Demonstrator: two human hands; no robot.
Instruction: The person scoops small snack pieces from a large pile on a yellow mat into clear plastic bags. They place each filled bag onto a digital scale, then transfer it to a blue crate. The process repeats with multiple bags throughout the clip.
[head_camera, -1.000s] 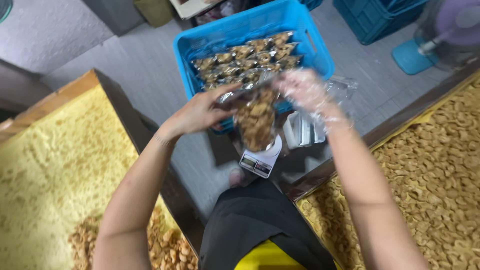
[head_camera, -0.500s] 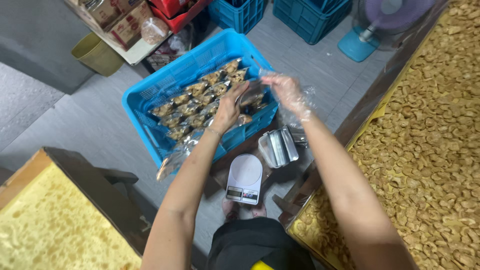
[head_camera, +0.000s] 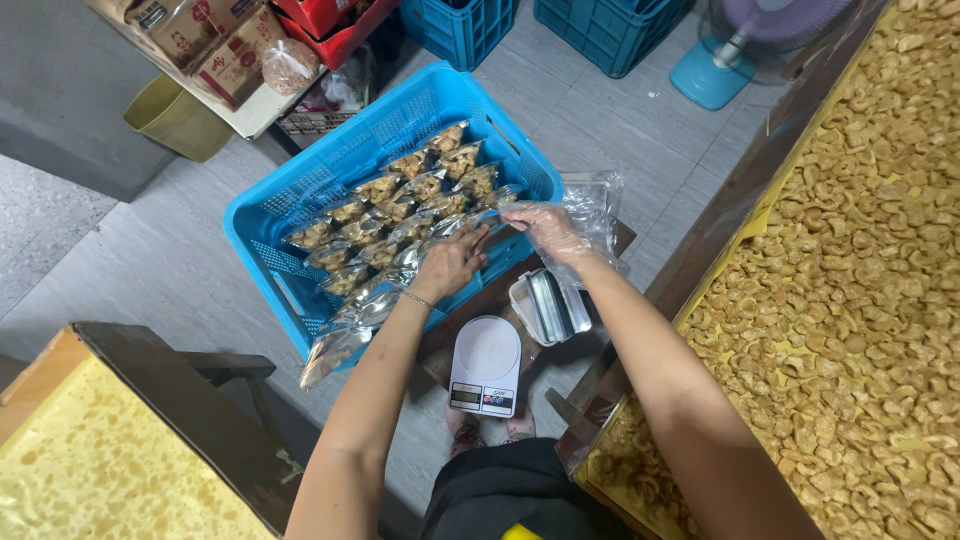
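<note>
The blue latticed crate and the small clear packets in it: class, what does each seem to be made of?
Blue latticed crate: seemingly moulded plastic, matte, uniform colour, regular grid walls.
Small clear packets: seemingly thin plastic film, glossy; the brown contents show through and the surfaces glint.

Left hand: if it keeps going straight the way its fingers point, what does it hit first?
The left hand points up and right into the blue crate. Most likely it meets the packed snack bags lined up there first; it already seems to rest on the nearest row, though depth is unclear.

White kitchen scale (head_camera: 486, 367), teal fan base (head_camera: 712, 80), olive bin (head_camera: 177, 119).
</note>
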